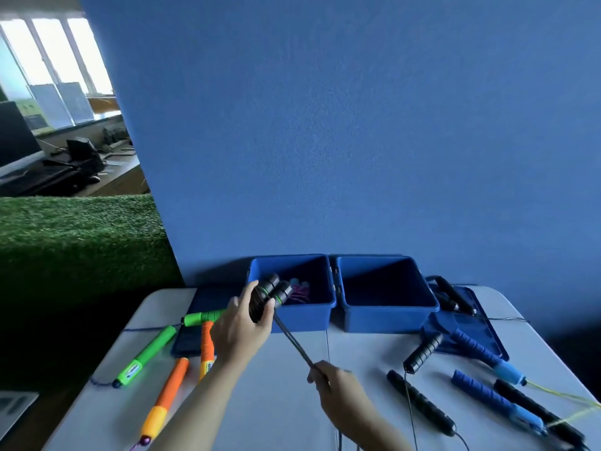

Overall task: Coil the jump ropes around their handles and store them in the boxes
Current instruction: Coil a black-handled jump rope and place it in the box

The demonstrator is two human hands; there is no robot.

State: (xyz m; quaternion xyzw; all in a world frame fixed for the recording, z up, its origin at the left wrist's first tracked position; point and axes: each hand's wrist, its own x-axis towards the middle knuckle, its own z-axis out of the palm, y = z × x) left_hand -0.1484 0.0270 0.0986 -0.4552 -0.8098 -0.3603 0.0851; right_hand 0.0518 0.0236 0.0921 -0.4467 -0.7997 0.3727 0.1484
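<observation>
Head view: your left hand (242,330) is gripping a pair of black handles (271,296) side by side at the near rim of the left blue box (292,317). Your right hand (328,382) is pinching their black rope (292,341), stretching it taut. Green handles (146,354) and orange handles (169,397) are lying near left; blue handles (481,390) near right on the table (276,402).

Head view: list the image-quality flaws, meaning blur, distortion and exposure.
Head view: wide-angle bending curves the table edges; the windows are blown out; the yellow cord at the right edge smears; the left box interior is shadowed, its contents indistinct.
</observation>
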